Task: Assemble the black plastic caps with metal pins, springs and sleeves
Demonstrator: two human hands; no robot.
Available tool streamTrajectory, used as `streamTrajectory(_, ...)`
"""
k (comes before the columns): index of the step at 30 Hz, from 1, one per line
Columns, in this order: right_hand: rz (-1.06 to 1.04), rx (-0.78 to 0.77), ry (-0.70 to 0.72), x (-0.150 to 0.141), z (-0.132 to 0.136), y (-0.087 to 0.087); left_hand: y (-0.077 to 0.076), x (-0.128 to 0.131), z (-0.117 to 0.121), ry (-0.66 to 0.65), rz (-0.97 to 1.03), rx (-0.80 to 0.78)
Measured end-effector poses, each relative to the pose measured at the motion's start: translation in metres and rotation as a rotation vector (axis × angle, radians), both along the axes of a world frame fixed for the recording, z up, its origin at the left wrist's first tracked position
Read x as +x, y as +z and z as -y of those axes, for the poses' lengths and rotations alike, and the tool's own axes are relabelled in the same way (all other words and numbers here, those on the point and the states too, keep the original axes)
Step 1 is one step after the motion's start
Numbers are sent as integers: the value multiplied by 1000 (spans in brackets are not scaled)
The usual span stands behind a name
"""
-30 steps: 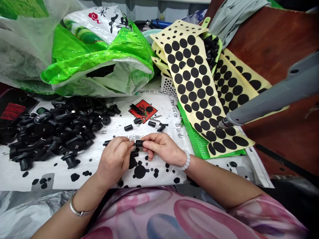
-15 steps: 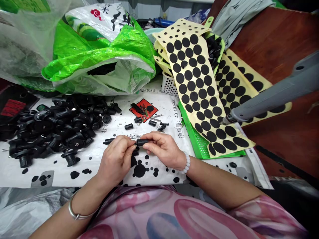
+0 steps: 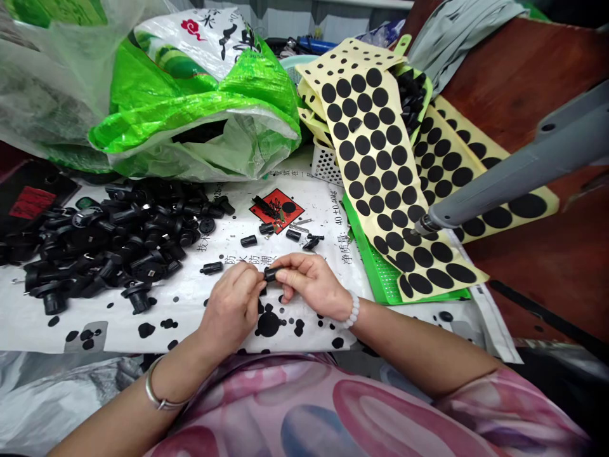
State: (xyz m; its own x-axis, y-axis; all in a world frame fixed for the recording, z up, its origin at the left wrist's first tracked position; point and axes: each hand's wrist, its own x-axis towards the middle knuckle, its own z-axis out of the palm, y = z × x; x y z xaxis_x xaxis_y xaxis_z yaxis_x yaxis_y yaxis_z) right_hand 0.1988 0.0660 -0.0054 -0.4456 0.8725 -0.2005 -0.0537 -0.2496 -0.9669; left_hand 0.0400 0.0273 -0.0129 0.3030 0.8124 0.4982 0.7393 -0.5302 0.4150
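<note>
Between the fingertips of my right hand [image 3: 311, 284] is a small black plastic cylinder [image 3: 271, 273], pinched by thumb and forefinger. My left hand [image 3: 232, 303] is closed in a pinch at the cylinder's left end; its fingers hide what they grip. Left of the hands lies a black cylinder with a narrow tip [image 3: 212, 268]. Beyond them, loose black cylinders [image 3: 248, 240] lie around a red printed diamond [image 3: 288, 212], along with thin metal strips [image 3: 299, 225]. A large heap of black plastic fittings [image 3: 128, 235] covers the left of the work surface.
A green and white sack [image 3: 190, 114] stands behind the heap. Sheets of round black stickers [image 3: 375, 149] lean on a green tray [image 3: 380, 279] and a white perforated basket [image 3: 327, 164]. A grey tool arm [image 3: 499, 168] juts in from the right. Black dots [image 3: 269, 324] speckle the white sheet.
My left hand has shifted slightly right, nearer my right hand. The cylinder has turned a little and shows less of its length. The whole view has drifted slightly.
</note>
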Motion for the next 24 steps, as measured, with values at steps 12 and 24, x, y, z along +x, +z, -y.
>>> streamTrajectory(12,13,261,-13,9,-6,5,14,-5,-19,-4,-90,72)
streamTrajectory(24,385,815,-439,38,-30,18,7,-43,-33,85,-528,171)
